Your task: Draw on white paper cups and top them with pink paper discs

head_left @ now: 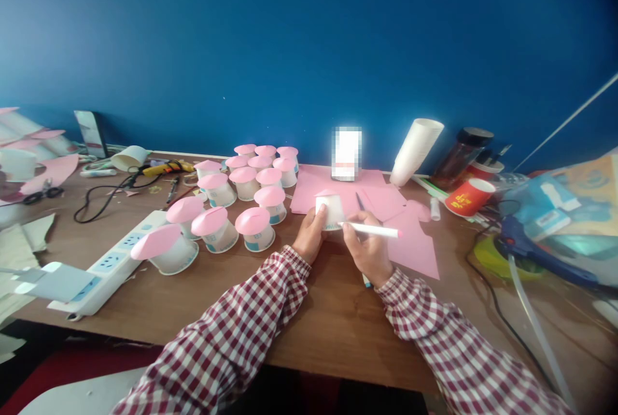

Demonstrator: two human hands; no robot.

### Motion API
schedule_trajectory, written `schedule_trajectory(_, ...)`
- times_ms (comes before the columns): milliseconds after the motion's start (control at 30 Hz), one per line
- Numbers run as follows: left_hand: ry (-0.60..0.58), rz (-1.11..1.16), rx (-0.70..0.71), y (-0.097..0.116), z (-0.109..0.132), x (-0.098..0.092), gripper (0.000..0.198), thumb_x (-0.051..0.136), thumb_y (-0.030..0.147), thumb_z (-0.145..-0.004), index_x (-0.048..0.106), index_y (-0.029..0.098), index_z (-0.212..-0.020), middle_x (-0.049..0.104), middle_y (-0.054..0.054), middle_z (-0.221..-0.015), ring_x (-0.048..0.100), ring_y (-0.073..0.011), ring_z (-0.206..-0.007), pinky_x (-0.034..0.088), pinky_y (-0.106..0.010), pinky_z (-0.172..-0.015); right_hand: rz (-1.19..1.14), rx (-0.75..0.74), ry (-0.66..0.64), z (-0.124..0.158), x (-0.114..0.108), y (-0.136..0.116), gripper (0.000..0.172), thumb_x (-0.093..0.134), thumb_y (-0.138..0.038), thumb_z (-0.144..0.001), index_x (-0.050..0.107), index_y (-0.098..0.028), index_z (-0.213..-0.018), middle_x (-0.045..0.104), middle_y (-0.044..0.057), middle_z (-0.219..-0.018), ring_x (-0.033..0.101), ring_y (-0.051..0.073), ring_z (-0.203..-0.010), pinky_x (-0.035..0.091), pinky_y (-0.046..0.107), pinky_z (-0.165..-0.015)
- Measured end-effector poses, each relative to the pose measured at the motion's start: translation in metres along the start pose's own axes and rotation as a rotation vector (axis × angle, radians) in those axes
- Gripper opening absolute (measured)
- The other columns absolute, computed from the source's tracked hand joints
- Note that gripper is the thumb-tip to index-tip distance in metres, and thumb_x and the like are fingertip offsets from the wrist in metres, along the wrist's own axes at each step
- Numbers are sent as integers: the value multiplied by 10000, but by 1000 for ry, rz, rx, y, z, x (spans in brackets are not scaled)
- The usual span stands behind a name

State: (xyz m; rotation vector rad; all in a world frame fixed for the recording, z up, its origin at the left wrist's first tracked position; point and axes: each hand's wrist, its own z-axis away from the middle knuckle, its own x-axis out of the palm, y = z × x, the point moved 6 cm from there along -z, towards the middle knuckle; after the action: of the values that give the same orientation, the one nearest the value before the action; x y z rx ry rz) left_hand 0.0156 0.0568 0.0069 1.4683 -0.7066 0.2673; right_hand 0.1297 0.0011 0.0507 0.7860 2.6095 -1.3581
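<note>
Cup (334, 211), white and mostly plain, is held near the middle of the view, above the worktop (333, 325) and in front of the pink sheets (412, 244). A teal zigzag runs along its lower edge, and a thin band of pale pink shows at its top; whether that is a cap or part of the paper behind is hard to tell. The left hand (311, 233) pinches it from the side, thumb laid on the near face, the other fingers mostly hidden behind. The right hand (369, 244) pinches a pen (374, 230), white-bodied with a pink end, between thumb and fingers. Its tip points at the lower right of the near face; whether it touches cannot be made out. The far side and the inside are out of sight.

To the left stand capped cups (255, 230), white with teal print, wide end down under pink cones; those at the back are partly covered by the ones in front. A small blue-ended piece (367, 280) shows below the right wrist, mostly covered. The phone (346, 154) has a pixelated screen. At the right, a blue tool (535, 251) is blurred, and both checked sleeves (226, 331) run out of the bottom edge.
</note>
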Motion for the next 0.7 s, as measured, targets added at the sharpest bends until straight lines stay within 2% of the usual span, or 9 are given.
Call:
schedule_trajectory(133, 17, -37, 2, -2, 0, -3, 376, 602, 479, -811, 594, 129, -947, 612, -29, -783, 570, -124, -695, 451, -273, -707, 9, -26, -9, -1, 0, -1, 84, 578, -268, -833, 558, -201, -878, 616, 24, -802, 608, 163, -719, 507, 297, -672)
schedule_trajectory(267, 19, -45, 0, -4, -1, -5, 399, 593, 496, -810, 596, 136, -983, 623, -40, -826, 573, -134, -716, 457, -287, -722, 19, -27, -23, -3, -1, -3, 83, 574, -284, -847, 572, -202, -840, 626, 20, -760, 608, 160, -686, 503, 286, -632)
schedule_trajectory(700, 65, -101, -7, -6, 0, -7, 437, 620, 508, -782, 601, 149, -1030, 632, -45, -830, 582, -153, -728, 463, -298, -725, 80, -49, 62, -2, -9, -2, 220, 650, -391, -813, 594, -199, -721, 632, 13, -658, 586, 156, -579, 484, 285, -563)
